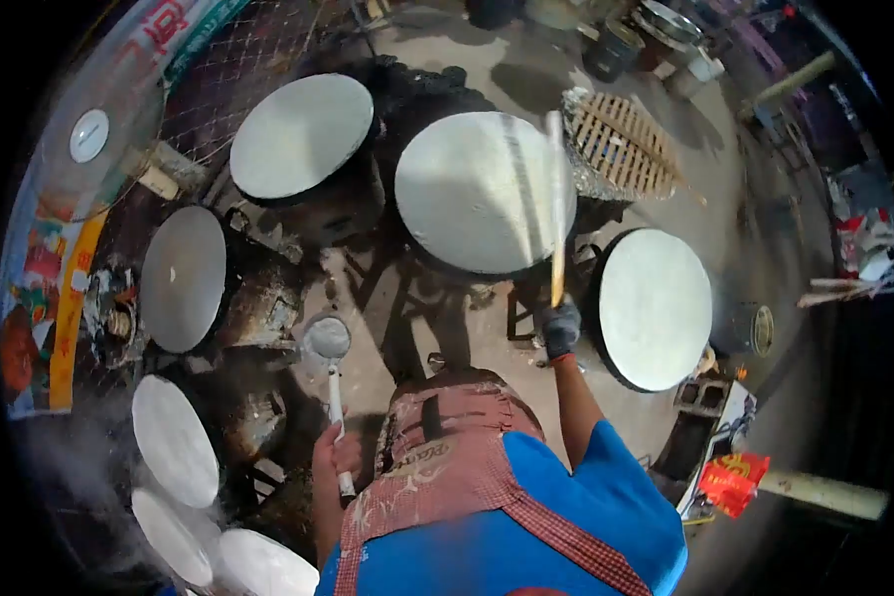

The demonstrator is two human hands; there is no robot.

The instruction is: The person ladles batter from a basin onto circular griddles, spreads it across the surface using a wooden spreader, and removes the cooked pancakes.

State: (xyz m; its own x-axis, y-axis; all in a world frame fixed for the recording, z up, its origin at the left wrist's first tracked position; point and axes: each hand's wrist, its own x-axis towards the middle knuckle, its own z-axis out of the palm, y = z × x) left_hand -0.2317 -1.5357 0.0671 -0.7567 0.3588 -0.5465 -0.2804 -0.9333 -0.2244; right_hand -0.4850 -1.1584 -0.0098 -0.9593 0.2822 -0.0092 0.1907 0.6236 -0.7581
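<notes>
My left hand (338,452) is closed round the white handle of a ladle (327,340), whose bowl is coated with pale batter and held low over the floor. My right hand (560,330), in a dark glove, grips the wooden handle of a long, narrow spreader (556,204). Its pale blade, smeared by motion, reaches across the right part of the large middle griddle (472,189). A whitish layer covers that round griddle, partly in shadow. To the right of my gloved hand stands another white-covered griddle (658,310).
More round griddles stand in an arc on the left, including one at upper left (303,136) and a greyer one (185,280). Steam rises at lower left. A slatted wooden rack (626,149) lies behind the middle griddle. A red packet (734,484) lies at right.
</notes>
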